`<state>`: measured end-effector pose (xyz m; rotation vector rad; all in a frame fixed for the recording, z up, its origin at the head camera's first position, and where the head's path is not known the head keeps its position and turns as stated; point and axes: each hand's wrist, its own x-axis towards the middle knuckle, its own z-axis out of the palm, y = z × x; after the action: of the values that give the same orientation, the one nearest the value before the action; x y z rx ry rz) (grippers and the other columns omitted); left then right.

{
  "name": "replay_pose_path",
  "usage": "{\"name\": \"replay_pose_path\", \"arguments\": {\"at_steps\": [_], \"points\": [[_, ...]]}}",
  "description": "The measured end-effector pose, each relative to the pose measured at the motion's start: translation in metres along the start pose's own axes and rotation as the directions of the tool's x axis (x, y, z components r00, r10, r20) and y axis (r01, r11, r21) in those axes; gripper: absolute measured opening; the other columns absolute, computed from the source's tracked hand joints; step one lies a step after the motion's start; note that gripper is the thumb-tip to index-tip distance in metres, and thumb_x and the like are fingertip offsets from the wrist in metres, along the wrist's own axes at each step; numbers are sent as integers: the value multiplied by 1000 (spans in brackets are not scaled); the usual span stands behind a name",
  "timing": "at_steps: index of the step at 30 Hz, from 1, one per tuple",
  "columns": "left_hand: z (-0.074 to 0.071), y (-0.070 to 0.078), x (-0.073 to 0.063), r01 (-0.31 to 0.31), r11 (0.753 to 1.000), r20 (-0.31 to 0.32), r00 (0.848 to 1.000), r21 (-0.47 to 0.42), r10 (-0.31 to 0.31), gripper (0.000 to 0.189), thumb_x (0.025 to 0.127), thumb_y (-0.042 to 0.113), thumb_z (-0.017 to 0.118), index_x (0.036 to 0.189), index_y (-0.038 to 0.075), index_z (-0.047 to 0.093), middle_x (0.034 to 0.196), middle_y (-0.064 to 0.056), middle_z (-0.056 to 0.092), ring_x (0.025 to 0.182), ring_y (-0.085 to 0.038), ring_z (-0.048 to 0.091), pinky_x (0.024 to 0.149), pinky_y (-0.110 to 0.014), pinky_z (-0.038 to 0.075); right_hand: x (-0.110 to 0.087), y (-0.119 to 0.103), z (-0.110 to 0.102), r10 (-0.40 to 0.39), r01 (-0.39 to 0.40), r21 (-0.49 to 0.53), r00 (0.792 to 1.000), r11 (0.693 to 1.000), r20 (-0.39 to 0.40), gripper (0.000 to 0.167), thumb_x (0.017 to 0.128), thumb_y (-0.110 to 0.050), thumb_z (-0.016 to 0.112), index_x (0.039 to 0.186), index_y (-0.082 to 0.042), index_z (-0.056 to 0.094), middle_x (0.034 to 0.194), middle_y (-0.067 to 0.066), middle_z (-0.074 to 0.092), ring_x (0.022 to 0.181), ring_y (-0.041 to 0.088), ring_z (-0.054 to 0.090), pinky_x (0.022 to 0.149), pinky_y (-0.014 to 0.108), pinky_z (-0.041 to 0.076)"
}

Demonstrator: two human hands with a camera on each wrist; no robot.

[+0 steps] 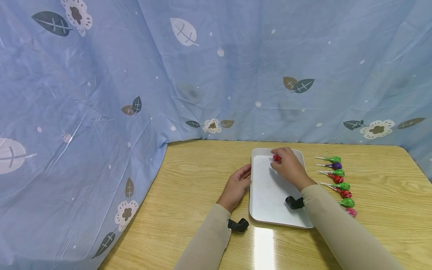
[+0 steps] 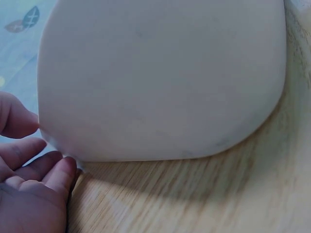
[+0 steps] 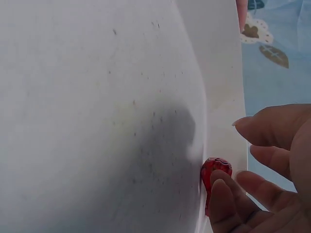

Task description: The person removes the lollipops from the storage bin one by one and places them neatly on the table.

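Inside the far end of a white tray (image 1: pixel 270 195) is a red-wrapped lollipop (image 1: pixel 276 158). Around it my right hand (image 1: pixel 289 168) has its thumb and fingers spread apart. In the right wrist view the lollipop (image 3: pixel 216 167) stands close to the tray wall, partly covered by fingertips (image 3: pixel 223 194); the thumb is clear of it. My left hand (image 1: pixel 235 187) rests against the tray's left side. Its thumb and loosely bent fingers touch the outer wall in the left wrist view, where the tray (image 2: pixel 165 82) fills most of the picture.
Right of the tray, several lollipops lie in a column: green (image 1: pixel 335 159), purple (image 1: pixel 336 165), red (image 1: pixel 345 194) and pink (image 1: pixel 351 212) among them. My right forearm covers part of the nearest ones. A blue patterned cloth (image 1: pixel 236 75) hangs behind the wooden table (image 1: pixel 199 168).
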<state>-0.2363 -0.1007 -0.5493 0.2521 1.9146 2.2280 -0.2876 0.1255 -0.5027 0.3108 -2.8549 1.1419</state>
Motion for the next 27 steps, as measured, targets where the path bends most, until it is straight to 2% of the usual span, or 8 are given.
{"name": "replay_pose_path", "arguments": {"at_steps": [5, 11, 18, 27], "points": [[0, 1, 0, 1, 1000, -2, 1000, -6, -1, 59, 104, -2, 55, 163, -1, 47, 162, -15, 52, 147, -26, 51, 115, -34, 47, 1, 2, 0, 28, -27, -29, 999, 999, 33, 48, 98, -3, 75, 142, 9, 62, 135, 29, 54, 114, 42, 58, 101, 57, 55], [0, -1, 1, 3, 1000, -4, 1000, 5, -3, 60, 104, -2, 55, 163, -1, 47, 161, -15, 52, 147, -26, 51, 115, -34, 47, 1, 8, 1, 26, -23, -48, 998, 999, 49, 34, 97, 0, 73, 130, 8, 66, 127, 26, 57, 116, 41, 57, 104, 58, 53], [1, -1, 1, 4, 1000, -14, 1000, -1, -4, 59, 104, -1, 55, 162, 0, 48, 161, -15, 52, 147, -27, 51, 115, -34, 47, 0, 9, 4, 13, -7, -91, 998, 996, 63, 15, 97, 2, 75, 108, -1, 65, 110, 18, 59, 105, 36, 53, 91, 52, 54], [1, -1, 0, 5, 1000, -18, 1000, 6, -5, 57, 105, -2, 55, 162, 0, 48, 161, -15, 52, 147, -26, 51, 115, -34, 46, -3, 13, 5, -6, 13, -107, 998, 994, 63, 10, 99, 1, 74, 109, 1, 72, 112, 19, 60, 102, 35, 56, 90, 52, 56]]}}
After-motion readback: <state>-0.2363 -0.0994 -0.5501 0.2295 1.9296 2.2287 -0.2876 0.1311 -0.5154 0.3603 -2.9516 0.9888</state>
